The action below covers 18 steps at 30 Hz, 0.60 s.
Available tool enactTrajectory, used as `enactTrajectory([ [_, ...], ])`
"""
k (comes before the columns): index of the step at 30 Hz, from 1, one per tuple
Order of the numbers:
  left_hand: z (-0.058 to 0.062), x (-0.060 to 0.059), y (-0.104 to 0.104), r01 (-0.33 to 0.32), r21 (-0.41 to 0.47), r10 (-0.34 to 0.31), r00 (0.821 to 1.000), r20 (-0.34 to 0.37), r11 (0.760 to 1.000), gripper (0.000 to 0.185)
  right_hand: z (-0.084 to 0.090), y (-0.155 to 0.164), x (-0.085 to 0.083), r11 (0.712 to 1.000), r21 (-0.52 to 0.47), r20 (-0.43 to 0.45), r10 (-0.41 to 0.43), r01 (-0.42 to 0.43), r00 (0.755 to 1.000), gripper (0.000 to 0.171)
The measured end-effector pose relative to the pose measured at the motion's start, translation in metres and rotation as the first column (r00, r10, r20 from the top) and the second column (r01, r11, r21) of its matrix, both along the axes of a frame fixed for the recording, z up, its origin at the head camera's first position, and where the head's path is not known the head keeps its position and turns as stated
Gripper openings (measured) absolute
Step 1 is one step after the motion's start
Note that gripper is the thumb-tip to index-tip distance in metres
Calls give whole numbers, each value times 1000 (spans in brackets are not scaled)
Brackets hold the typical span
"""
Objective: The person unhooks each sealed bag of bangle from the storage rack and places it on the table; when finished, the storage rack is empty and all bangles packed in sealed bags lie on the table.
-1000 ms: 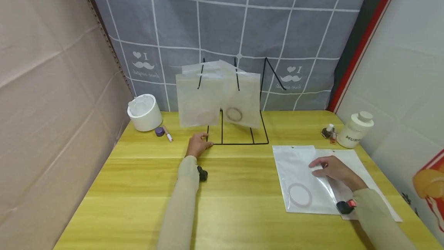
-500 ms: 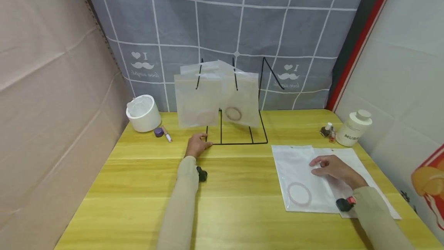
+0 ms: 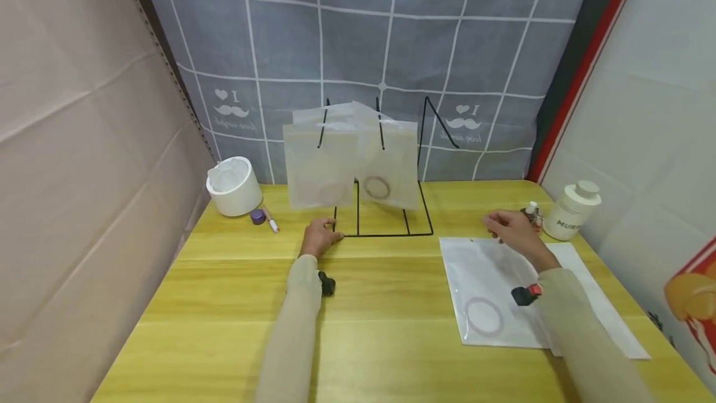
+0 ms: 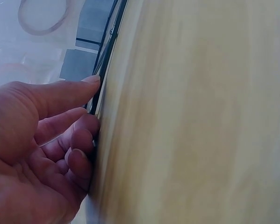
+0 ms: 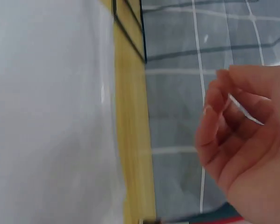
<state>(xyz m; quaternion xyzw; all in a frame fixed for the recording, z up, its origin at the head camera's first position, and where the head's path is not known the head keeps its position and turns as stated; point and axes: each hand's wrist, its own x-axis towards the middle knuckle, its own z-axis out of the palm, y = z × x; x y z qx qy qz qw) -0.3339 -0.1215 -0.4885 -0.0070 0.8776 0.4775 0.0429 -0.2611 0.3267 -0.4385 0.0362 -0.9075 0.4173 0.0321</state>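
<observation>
My left hand point(image 3: 319, 238) pinches the front left corner of a black wire rack point(image 3: 386, 235); in the left wrist view the thumb lies on the wire and the other fingers curl beside it. On the rack's hooks hang several translucent zip bags point(image 3: 319, 166), one with a brownish ring point(image 3: 365, 187) inside. To the right, two white zip bags point(image 3: 467, 266) lie flat and overlap, the left one bearing a pale pink ring point(image 3: 467, 317). My right hand point(image 3: 517, 232) hovers over their far edge, fingers loosely curled, thumb near the index fingertip, holding nothing.
A white round pot point(image 3: 235, 194), a purple-capped jar point(image 3: 257, 216) and a small tube point(image 3: 270, 219) stand at the back left. At the back right are a white bottle point(image 3: 573, 210) and small bottles point(image 3: 532, 210). A grey grid curtain point(image 3: 358, 42) hangs behind the wooden table point(image 3: 380, 316).
My right hand has moved away from me and slightly left, from over the middle of the flat bags to their far edge. The left hand stays at the rack's corner.
</observation>
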Motion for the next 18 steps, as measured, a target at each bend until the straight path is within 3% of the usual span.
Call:
enactTrajectory([
  [6,-2,2,0,8,0,-8,1000,7,1000,50,8,-55,-26,987,-95,-140,116,-130,983,34],
  [10,0,4,-1,11,-9,-11,1000,-4,1000,49,20,-85,-39,971,-101,-258,184,-216,948,34],
  [13,1,5,-2,15,-18,-15,1000,-13,1000,49,31,-102,-48,964,-90,-391,198,-251,899,36],
  [18,1,6,-1,5,-21,-5,1000,-16,1000,48,52,-123,-57,971,-11,-557,194,-241,808,42],
])
